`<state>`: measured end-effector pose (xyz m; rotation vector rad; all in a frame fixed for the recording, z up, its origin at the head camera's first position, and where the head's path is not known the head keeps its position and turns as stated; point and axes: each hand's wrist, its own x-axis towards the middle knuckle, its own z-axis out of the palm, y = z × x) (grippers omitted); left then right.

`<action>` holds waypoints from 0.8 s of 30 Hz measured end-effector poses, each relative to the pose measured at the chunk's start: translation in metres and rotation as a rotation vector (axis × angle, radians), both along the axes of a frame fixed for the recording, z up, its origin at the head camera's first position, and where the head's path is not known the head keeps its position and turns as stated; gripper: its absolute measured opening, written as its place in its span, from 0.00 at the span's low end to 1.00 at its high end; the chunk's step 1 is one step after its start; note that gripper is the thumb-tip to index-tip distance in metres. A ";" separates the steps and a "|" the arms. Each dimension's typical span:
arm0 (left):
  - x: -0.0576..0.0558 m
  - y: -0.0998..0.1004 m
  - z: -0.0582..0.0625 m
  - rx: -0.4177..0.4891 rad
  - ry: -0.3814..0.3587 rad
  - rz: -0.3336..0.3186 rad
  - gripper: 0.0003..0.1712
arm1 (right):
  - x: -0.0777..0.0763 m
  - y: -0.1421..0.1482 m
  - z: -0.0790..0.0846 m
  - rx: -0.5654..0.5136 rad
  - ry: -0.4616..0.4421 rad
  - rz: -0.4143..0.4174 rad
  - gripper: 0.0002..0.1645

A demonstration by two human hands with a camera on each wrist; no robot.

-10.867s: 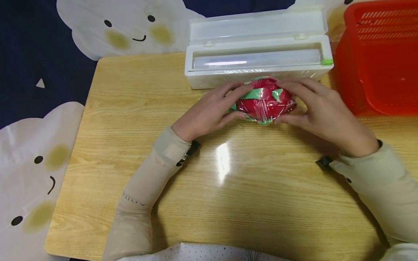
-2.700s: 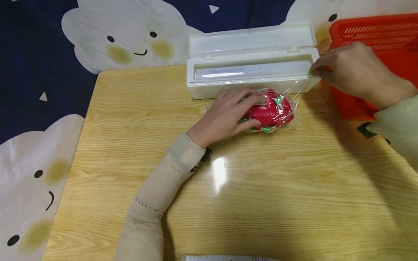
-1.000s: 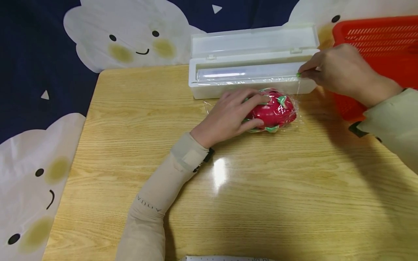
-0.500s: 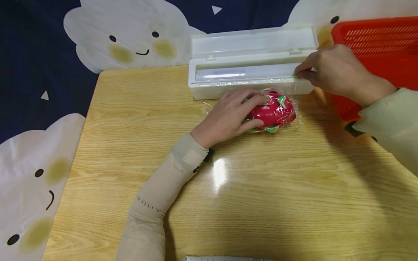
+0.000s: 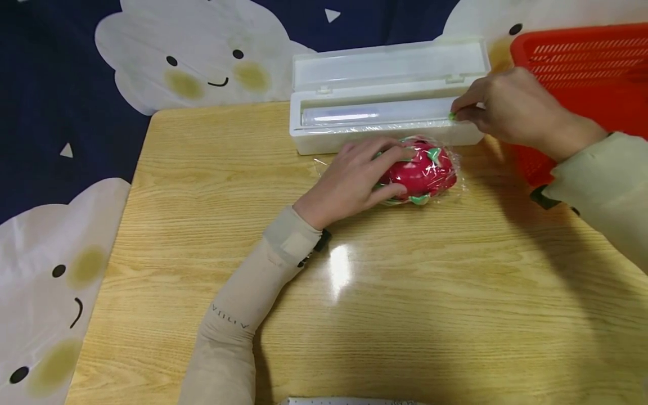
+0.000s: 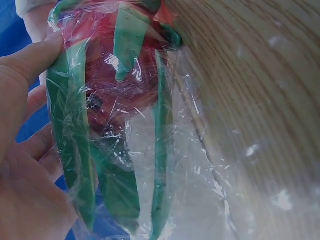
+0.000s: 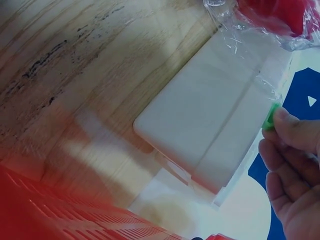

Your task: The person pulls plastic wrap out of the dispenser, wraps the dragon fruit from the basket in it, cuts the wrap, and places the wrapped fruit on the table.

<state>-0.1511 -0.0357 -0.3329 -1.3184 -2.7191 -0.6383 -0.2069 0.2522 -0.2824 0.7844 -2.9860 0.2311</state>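
Observation:
A red dragon fruit with green scales (image 5: 422, 174), wrapped in cling film, lies on the table against the front of a white cling film dispenser (image 5: 344, 139). My left hand (image 5: 354, 177) grips the fruit from its left side, fingers over the top and thumb in front. In the left wrist view, crinkled cling film (image 6: 200, 165) trails past the fruit's long green leaf tips (image 6: 117, 200). My right hand (image 5: 516, 109) pinches the small green cutter slider (image 7: 270, 117) on the dispenser's front edge, in from its right end. Film stretches from that edge to the fruit.
The dispenser's lid (image 5: 390, 64) stands open at the back, with the film roll (image 5: 364, 112) inside. A red plastic basket (image 5: 597, 101) stands at the right, behind my right forearm. Cloud-patterned cloth (image 5: 202, 34) lies beyond the wooden table (image 5: 212, 169).
Earlier both hands held the wrapped fruit. My right hand has since gone to the green slider and moved it leftward from the dispenser's right end. My left hand stays on the fruit.

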 end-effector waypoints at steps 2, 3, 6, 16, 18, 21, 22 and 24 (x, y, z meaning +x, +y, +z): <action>0.000 0.000 0.000 0.007 0.001 -0.001 0.34 | -0.001 -0.001 0.000 -0.003 -0.009 0.003 0.11; -0.001 -0.001 0.000 0.009 0.000 -0.002 0.34 | -0.001 -0.001 0.000 -0.007 -0.012 0.005 0.11; -0.001 -0.001 0.000 0.021 -0.002 -0.005 0.34 | -0.002 0.000 0.000 -0.014 -0.023 0.008 0.11; -0.002 0.000 -0.001 0.021 0.005 -0.006 0.34 | -0.003 -0.002 -0.002 -0.036 -0.005 0.038 0.10; -0.002 0.000 -0.001 0.024 0.008 -0.008 0.34 | -0.003 -0.003 -0.002 -0.039 -0.007 0.036 0.10; -0.002 0.001 -0.001 0.020 0.000 -0.006 0.33 | -0.003 -0.004 -0.003 -0.045 -0.009 0.040 0.10; -0.002 0.001 -0.001 0.020 -0.003 -0.007 0.33 | -0.003 -0.004 -0.003 -0.047 -0.009 0.042 0.10; -0.001 0.001 -0.001 0.018 -0.008 -0.007 0.33 | -0.003 -0.004 -0.003 -0.048 -0.005 0.047 0.10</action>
